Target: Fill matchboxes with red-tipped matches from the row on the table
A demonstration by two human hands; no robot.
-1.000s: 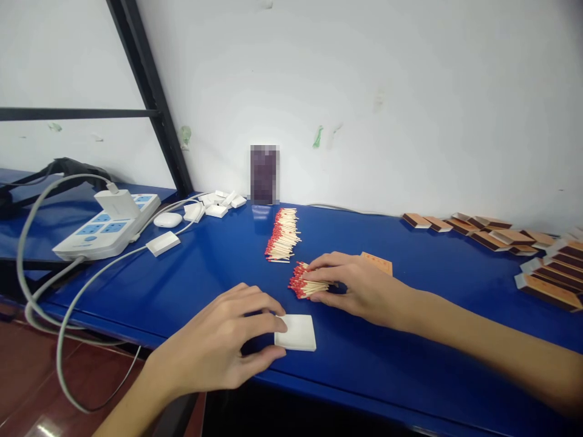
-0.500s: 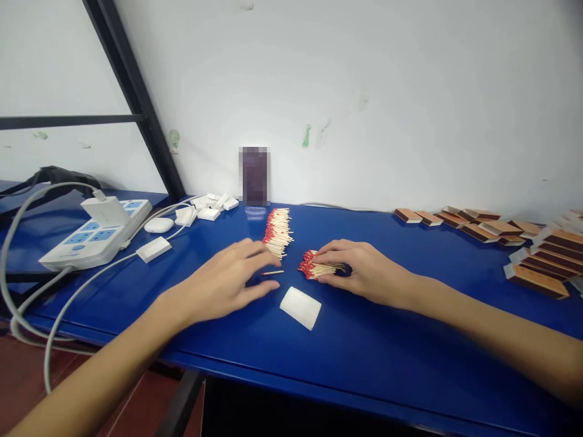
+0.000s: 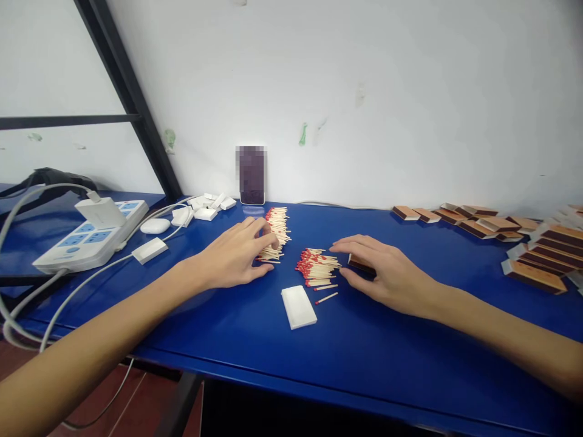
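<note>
My left hand (image 3: 239, 254) is at the near left side of a long pile of red-headed matches (image 3: 279, 233), thumb and fingers apart and touching its edge. A smaller heap of matches (image 3: 319, 267) lies to the right, some of its sticks loose at the near side. Just right of that heap is my right hand (image 3: 387, 273), open, its fingertips close to the stick ends. A matchbox sleeve (image 3: 359, 263) shows partly behind the right thumb and fingers. In front of the heap lies a small white matchbox tray (image 3: 299, 307).
Matchbox sleeves (image 3: 537, 276) are stacked at the right, with more (image 3: 473, 218) along the wall. White trays (image 3: 212, 205), an earbud case (image 3: 155, 226) and a power strip (image 3: 91, 240) with cables occupy the left. A phone (image 3: 252, 175) leans against the wall.
My left hand has moved away from me to the long pile, where the single match beside it now lies. My right hand has let go of the small heap and drawn right. The white tray has turned.
</note>
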